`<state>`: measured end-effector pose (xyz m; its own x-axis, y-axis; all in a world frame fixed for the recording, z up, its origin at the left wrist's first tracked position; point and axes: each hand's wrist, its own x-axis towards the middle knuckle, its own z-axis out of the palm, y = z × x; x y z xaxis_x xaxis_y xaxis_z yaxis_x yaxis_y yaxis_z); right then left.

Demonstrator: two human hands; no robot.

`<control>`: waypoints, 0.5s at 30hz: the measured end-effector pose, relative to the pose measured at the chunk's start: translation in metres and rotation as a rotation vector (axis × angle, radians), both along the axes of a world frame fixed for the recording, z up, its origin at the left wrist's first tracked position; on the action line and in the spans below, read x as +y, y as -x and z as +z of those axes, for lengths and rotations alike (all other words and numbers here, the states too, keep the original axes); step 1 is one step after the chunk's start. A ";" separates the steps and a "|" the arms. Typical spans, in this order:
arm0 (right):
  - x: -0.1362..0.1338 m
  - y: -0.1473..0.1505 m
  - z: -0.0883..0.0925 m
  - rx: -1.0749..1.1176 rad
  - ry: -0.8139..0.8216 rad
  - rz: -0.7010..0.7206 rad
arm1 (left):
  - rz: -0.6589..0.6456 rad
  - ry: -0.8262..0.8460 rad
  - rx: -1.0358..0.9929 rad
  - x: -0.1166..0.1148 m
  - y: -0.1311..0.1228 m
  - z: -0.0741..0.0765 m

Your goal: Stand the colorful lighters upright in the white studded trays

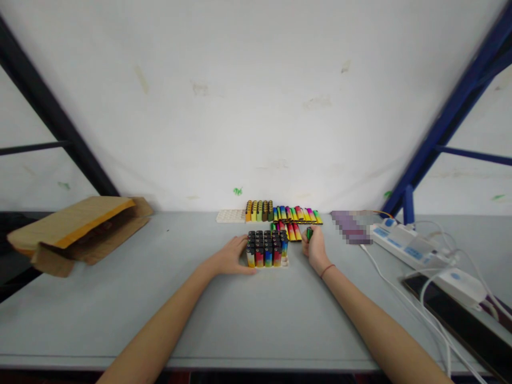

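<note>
A white tray packed with several upright rainbow lighters with black tops stands in the middle of the grey table. My left hand rests against the tray's left side, fingers curled along it. My right hand is just right of the tray and pinches a green lighter between thumb and fingers. Behind the tray lie several loose rainbow lighters in rows. A second group of lighters stands on another white tray near the wall.
An open brown cardboard box lies on its side at the left. White power strips with cables and a dark flat device fill the right side. A blurred purple object sits beside them. A blue frame post rises at the right.
</note>
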<state>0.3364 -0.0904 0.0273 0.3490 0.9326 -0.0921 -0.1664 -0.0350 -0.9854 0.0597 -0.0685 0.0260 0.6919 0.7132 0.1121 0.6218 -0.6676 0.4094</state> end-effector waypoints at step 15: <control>-0.006 0.003 0.012 0.210 0.029 -0.028 | 0.004 -0.002 0.006 -0.001 -0.001 0.001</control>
